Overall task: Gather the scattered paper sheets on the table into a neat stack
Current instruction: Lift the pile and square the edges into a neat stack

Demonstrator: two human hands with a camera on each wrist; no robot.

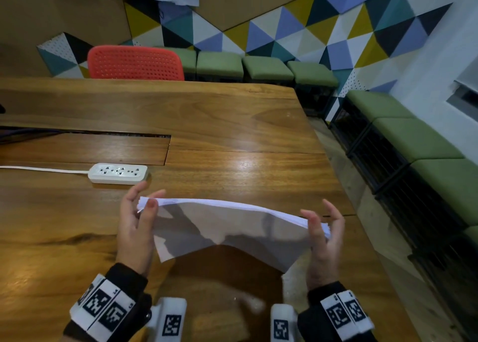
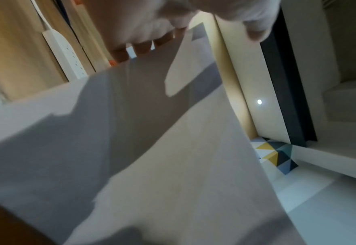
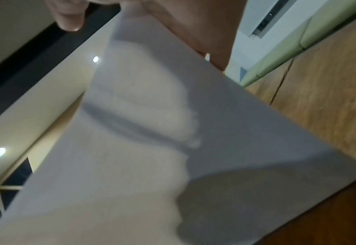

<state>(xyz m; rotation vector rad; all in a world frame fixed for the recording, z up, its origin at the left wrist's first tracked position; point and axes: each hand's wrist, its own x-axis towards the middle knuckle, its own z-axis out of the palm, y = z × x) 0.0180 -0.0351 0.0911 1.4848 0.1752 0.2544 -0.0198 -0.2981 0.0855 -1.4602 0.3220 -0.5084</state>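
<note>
I am holding a bundle of plain white paper sheets (image 1: 227, 227) above the brown wooden surface (image 1: 232, 124) in the lower centre of the head view, its long axis running left to right. My left hand (image 1: 135, 225) is pinching its left end, and my right hand (image 1: 324, 238) is gripping its right end. No writing is readable on the sheets. A white power strip (image 1: 117, 173) is lying just beyond them.

An office meeting room: long wooden table (image 1: 232, 124), power strip (image 1: 117, 173), red chair (image 1: 134, 62), green bench seats (image 1: 413, 139).
</note>
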